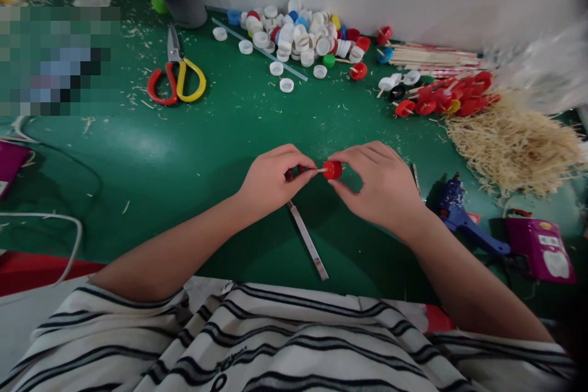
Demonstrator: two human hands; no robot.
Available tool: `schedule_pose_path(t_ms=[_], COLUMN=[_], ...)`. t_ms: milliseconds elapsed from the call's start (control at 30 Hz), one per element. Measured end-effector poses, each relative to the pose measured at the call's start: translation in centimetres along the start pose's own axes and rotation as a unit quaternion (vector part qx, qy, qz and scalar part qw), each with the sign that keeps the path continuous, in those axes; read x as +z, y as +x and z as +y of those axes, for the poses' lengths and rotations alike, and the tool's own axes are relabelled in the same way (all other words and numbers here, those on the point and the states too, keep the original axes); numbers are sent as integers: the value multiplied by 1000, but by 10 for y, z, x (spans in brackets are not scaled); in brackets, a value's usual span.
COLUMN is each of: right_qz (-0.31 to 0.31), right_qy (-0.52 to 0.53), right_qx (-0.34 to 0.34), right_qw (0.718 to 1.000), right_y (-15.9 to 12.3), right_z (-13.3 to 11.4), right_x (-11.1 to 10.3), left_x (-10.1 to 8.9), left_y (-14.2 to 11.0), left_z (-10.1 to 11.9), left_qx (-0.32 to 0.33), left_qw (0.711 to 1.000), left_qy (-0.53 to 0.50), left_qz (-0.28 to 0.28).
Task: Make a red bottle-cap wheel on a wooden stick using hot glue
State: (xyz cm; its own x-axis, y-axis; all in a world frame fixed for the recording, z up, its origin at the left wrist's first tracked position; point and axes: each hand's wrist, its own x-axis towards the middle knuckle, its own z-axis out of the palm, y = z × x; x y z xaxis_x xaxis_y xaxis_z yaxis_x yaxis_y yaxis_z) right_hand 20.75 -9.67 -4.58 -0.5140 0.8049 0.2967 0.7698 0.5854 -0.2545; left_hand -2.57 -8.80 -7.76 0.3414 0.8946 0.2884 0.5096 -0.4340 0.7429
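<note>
Over the middle of the green table, my right hand (379,180) pinches a red bottle cap (332,170) between thumb and fingers. A thin wooden stick (321,170) runs into the cap, and its other end sits between the closed fingertips of my left hand (275,177). How far the stick goes through the cap is too small to tell. A narrow metal tool (307,242) lies on the table just below my left hand, its upper end hidden behind that hand.
A heap of bottle caps (298,37) lies at the back. Scissors (177,76) rest at the left. At the right are wooden sticks (432,55), red caps on sticks (452,97), pale shredded straw (514,141), a blue glue gun (463,220) and a purple box (539,248).
</note>
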Motion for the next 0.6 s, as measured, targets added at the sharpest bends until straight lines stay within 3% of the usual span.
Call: schedule_pose_path(t_ms=[300,467,600], right_qz=[9,7,-38], right_qy=[-6,-72,-151], right_qx=[17,66,197], right_qw=[1000,995,968], right_y=[1,4,5], right_z=[9,53,98], right_x=[-4,-19,-42], left_x=[-2,-2,-1], left_y=[-1,-2,-2], left_z=[1,0,0], left_qx=[6,10,16], left_qw=[1000,1000,1000], left_qy=[-3,-6,-1], left_qz=[15,18,22])
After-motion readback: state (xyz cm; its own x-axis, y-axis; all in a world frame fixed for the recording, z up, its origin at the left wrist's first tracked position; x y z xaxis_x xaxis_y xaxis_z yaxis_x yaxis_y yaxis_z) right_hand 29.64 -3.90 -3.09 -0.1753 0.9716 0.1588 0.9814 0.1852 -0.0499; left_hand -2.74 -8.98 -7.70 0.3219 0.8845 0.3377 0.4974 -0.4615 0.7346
